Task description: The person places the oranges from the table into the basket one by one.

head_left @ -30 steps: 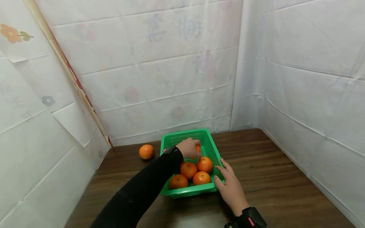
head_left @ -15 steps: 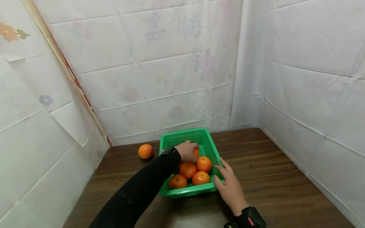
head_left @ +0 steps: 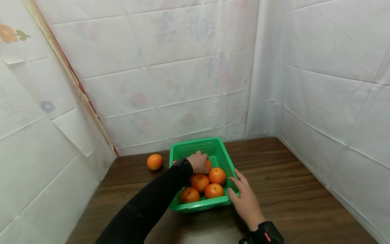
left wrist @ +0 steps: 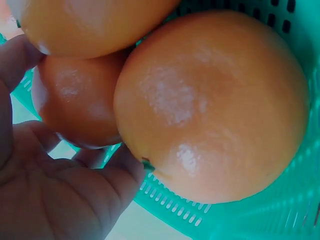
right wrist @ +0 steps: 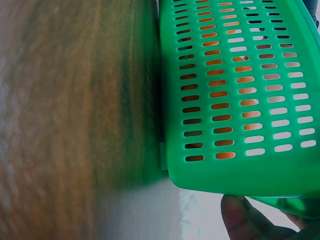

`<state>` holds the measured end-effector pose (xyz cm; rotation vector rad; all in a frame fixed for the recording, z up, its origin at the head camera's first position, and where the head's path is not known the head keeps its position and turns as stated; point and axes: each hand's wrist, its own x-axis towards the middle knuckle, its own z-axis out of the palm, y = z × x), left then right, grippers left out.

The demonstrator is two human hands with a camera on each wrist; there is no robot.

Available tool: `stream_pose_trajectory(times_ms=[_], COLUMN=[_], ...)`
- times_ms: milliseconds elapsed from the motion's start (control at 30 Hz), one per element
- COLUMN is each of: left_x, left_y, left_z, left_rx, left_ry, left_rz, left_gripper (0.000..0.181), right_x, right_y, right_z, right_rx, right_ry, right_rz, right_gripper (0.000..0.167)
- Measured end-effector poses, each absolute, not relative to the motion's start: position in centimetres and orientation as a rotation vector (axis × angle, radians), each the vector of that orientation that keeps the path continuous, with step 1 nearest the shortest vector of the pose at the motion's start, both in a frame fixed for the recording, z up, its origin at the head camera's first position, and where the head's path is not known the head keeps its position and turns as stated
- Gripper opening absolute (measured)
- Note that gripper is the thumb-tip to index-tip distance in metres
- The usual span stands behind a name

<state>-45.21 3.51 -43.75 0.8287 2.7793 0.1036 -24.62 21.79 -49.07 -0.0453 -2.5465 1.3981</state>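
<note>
In the head view my left hand [head_left: 198, 162] reaches into a green plastic basket [head_left: 225, 152] and holds an orange [head_left: 208, 164], mostly hidden behind the hand. The left wrist view shows thumb and fingers around an orange [left wrist: 80, 100], with a larger-looking one [left wrist: 215, 105] close beside it. Several more oranges, such as this orange [head_left: 217, 176], lie in the near half of the basket. My right hand [head_left: 247, 200] rests at the basket's near right corner, fingers loosely spread. In the right wrist view its thumb [right wrist: 235, 215] touches the slotted basket's edge [right wrist: 220, 180].
A single orange [head_left: 154, 162] lies on the dark wooden table [head_left: 274, 169], left of the basket. White sheeting [head_left: 182, 84] hangs behind the table and along both sides. A beige strip [head_left: 70, 74] runs down the left corner.
My left hand has shifted slightly left and nearer inside the basket, with the orange in it. The right hand stays at the basket's corner.
</note>
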Motion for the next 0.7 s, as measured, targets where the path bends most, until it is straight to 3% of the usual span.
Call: stream_pose_trajectory(times_ms=[367,700], left_x=[-45.2,-43.8], left_y=[3.5,3.2], left_z=[-44.5,-43.0], left_rx=[0.863,0.894], left_ry=[2.753,2.715], left_rz=[-0.009,0.005], left_gripper=[0.056,0.057], right_x=[-24.6,-24.5], right_y=[21.8,21.8], right_z=[-49.1,-49.1], right_rx=[-0.026,-0.029], right_ry=[-2.552,-2.545], right_rz=[1.405,1.414], right_gripper=[0.044,0.044])
